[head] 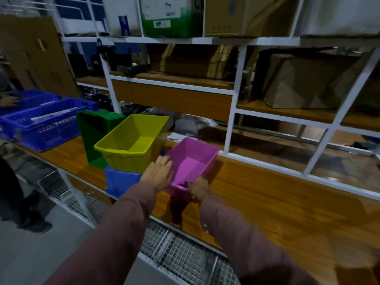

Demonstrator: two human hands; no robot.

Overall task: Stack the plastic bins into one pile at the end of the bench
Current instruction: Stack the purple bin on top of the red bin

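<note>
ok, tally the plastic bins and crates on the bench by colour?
Pink bin: 1, both hands on it
Yellow bin: 1
Green bin: 1
Small blue bin: 1, under the yellow one
Blue slatted crates: at least 2, far end blurred
Total: at least 6

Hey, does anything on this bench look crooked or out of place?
Yes. The green plastic bin lies tipped on its side behind the yellow plastic bin, which sits tilted atop the blue plastic bin.

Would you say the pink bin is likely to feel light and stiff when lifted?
Probably light: the pink bin looks empty and thin-walled. Likely fairly stiff, as its walls hold shape while the left hand and right hand grip it tilted.
</note>
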